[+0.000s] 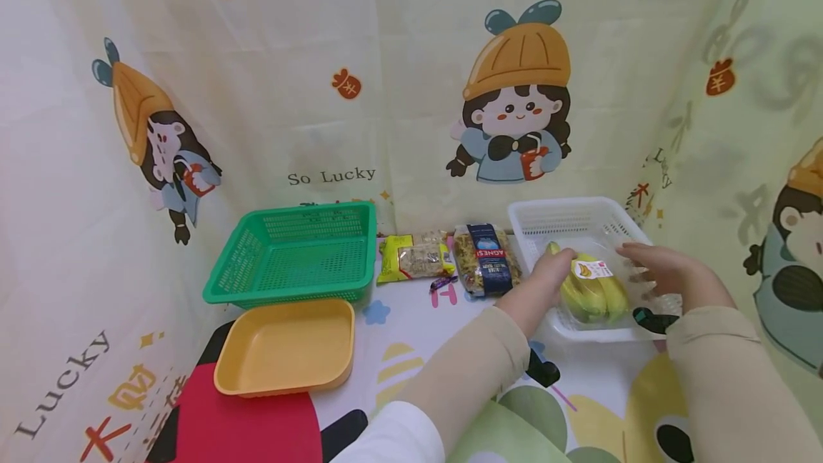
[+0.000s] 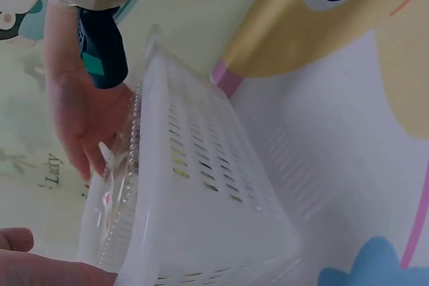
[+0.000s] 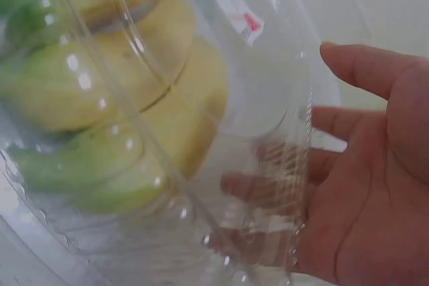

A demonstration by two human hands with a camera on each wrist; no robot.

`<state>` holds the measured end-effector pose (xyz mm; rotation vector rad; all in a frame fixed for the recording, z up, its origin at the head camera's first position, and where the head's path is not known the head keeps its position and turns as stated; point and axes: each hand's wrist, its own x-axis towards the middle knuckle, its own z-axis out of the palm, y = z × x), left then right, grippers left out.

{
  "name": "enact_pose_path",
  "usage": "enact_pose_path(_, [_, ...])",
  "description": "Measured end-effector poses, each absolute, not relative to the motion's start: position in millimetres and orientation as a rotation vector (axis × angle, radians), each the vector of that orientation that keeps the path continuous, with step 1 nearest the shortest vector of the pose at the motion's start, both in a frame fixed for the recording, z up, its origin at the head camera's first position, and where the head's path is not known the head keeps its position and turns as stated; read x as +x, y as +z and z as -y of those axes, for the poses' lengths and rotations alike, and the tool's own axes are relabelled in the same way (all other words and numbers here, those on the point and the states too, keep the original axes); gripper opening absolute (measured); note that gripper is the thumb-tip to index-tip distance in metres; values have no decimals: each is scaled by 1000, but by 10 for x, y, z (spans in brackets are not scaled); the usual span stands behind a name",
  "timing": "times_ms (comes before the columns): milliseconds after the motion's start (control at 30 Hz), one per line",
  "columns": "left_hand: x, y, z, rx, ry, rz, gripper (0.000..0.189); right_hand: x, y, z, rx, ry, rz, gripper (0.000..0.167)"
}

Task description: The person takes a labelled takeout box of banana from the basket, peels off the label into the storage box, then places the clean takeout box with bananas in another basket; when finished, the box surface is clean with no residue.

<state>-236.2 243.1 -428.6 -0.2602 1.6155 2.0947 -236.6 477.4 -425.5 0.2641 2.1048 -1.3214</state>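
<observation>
A clear plastic box of bananas (image 1: 594, 291) with a white label sits in the white basket (image 1: 581, 208) on the right. My left hand (image 1: 548, 274) is at the box's left side, its thumb side toward the bananas; most of its fingers are hidden. In the left wrist view, straight fingers (image 2: 47, 271) show beside the basket's rim. At the other side is my right hand (image 1: 671, 274), its thumb apart from the box. Through the clear plastic, the right wrist view shows its spread fingers (image 3: 261, 189) behind the box's edge.
Left of the basket lie an AGNESI pasta bag (image 1: 490, 263), a yellow snack packet (image 1: 414, 259) and a small purple-wrapped candy (image 1: 442, 283). Farther left stand a green basket (image 1: 315, 259) and an orange tray (image 1: 292, 349). A printed curtain (image 1: 411, 91) hangs behind.
</observation>
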Motion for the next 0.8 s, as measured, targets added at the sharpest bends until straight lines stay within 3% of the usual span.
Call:
enact_pose_path(167, [-2354, -4284, -2424, -310, 2038, -1622, 60, -2377, -4368, -4827, 265, -1399, -2027, 76])
enact_pose_path(367, [-2361, -4267, -2398, -320, 2014, -1579, 29, -2375, -4415, -4841, 260, -1402, -2043, 71])
enact_pose_path(467, [-2381, -4237, -2369, -300, 2000, -1563, 24, -2372, -4378, -4847, 246, -1407, -2054, 71])
enact_pose_path(800, [-2528, -4046, -2209, -173, 1899, -1719, 47, -2403, -4024, -4800, 149, -1417, -2168, 79])
